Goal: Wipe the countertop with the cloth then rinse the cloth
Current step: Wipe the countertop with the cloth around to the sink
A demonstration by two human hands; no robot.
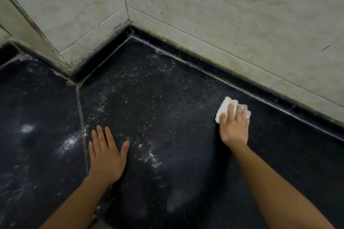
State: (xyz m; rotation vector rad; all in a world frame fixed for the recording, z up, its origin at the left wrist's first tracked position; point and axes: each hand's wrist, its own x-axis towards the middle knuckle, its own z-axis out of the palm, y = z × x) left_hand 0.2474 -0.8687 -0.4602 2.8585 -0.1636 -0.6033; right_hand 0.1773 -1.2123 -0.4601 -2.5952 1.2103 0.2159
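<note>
A dark speckled countertop (167, 89) fills the view, dusted with white specks and smears around its middle. My right hand (235, 128) presses flat on a small folded white cloth (224, 107) at the right, near the raised back edge. The cloth shows beyond my fingertips; the rest lies under my palm. My left hand (106, 154) rests flat on the counter at lower left, fingers spread, holding nothing, just right of a grouted seam.
Pale tiled walls (223, 15) meet in a corner at the back, with a protruding tiled column (42, 29) on the left. A dark raised ledge (214, 61) runs along the wall base. A grout seam (81, 117) splits the counter slabs.
</note>
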